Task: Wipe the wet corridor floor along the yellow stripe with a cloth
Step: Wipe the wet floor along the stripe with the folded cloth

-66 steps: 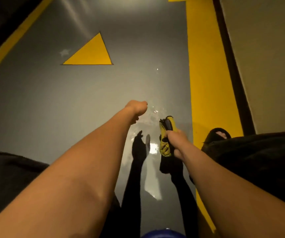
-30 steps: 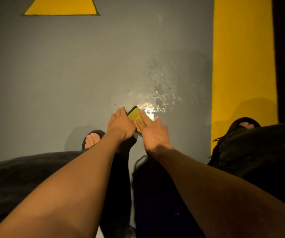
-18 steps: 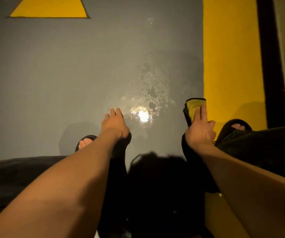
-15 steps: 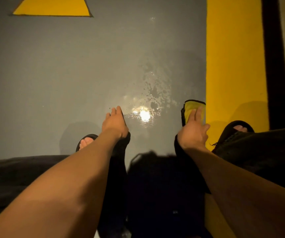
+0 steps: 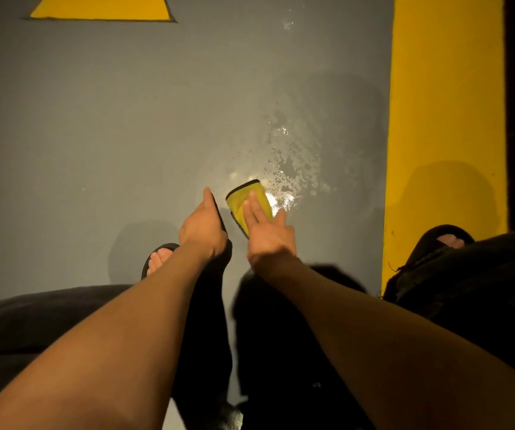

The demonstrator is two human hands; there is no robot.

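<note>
The person's left hand (image 5: 203, 228) rested flat on the grey floor (image 5: 95, 135), fingers straight, likely for balance; the right hand (image 5: 269, 234) pressed outstretched fingers onto the folded yellow black-edged cloth (image 5: 248, 202), beside the glistening puddle (image 5: 290, 169), well short of the broad yellow painted stripe (image 5: 445, 119)

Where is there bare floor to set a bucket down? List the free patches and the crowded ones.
Free: the dry grey floor left of the hands, between the yellow triangle and the left sandal. Also the yellow stripe above the right sandal. Crowded: the middle, where the right hand presses the cloth beside the left hand and the puddle.
</note>
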